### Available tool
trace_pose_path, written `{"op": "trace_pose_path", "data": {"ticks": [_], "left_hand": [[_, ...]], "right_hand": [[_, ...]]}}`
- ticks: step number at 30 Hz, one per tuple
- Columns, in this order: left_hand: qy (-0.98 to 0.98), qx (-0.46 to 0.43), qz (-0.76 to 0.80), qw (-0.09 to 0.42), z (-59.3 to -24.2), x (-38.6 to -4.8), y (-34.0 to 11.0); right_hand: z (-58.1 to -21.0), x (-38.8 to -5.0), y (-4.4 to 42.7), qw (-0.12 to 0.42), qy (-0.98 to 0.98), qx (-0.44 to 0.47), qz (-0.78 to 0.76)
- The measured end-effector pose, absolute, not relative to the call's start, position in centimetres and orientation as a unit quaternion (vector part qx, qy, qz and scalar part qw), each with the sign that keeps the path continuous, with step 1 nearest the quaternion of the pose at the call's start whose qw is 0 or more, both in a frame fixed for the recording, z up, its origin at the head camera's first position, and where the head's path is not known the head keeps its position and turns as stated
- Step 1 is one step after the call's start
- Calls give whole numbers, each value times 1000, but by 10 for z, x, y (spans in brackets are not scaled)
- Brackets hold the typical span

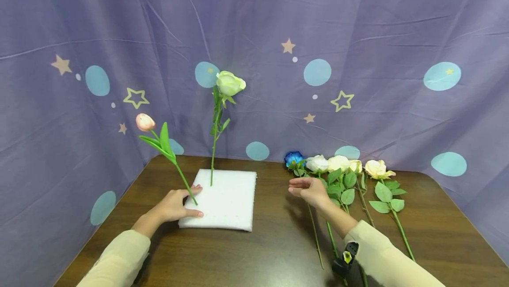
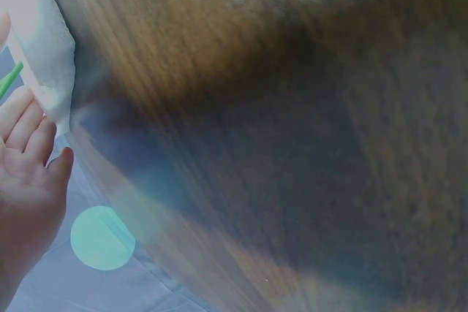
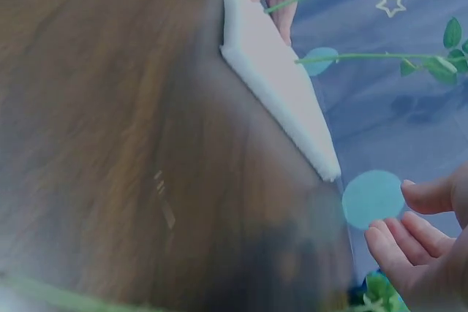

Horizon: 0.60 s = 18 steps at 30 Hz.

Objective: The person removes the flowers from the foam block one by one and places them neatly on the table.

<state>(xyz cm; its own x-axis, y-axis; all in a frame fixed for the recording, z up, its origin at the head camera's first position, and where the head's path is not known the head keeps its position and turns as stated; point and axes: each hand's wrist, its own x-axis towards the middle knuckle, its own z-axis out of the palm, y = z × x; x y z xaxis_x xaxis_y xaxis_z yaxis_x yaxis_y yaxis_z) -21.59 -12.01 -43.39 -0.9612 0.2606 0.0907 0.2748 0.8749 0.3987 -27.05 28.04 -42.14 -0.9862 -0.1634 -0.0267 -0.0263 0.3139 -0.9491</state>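
A white foam block (image 1: 230,207) lies on the table, with a pink tulip (image 1: 145,122) leaning left out of its left part and a pale green-white rose (image 1: 230,84) upright near its back edge. My left hand (image 1: 172,207) rests at the block's left side, thumb and fingers spread around the tulip's stem without visibly pinching it. To the right, my right hand (image 1: 312,191) hovers over the table just below a blue rose (image 1: 294,158), fingers extended and holding nothing. The right wrist view shows its loose fingers (image 3: 398,250) and the foam block's side (image 3: 274,96).
Beside the blue rose lie a white rose (image 1: 317,163), cream roses (image 1: 339,163) and another cream rose (image 1: 377,170) farther right, stems pointing toward the front. My right forearm crosses some stems. A purple patterned curtain (image 1: 254,35) hangs behind the brown wooden table (image 1: 222,256).
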Motion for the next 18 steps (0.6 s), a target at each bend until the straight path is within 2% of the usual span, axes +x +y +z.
{"op": "trace_pose_path", "data": {"ticks": [9, 12, 18], "left_hand": [[-968, -138, -207, 22, -433, -215, -121], [-968, -137, -209, 22, -432, -214, -121], [-968, -135, -211, 18, -431, -214, -120]], "right_hand": [[-411, -289, 238, 58, 798, -105, -590], [-406, -296, 225, 87, 786, -112, -601], [-400, -306, 199, 154, 736, -61, -656]]}}
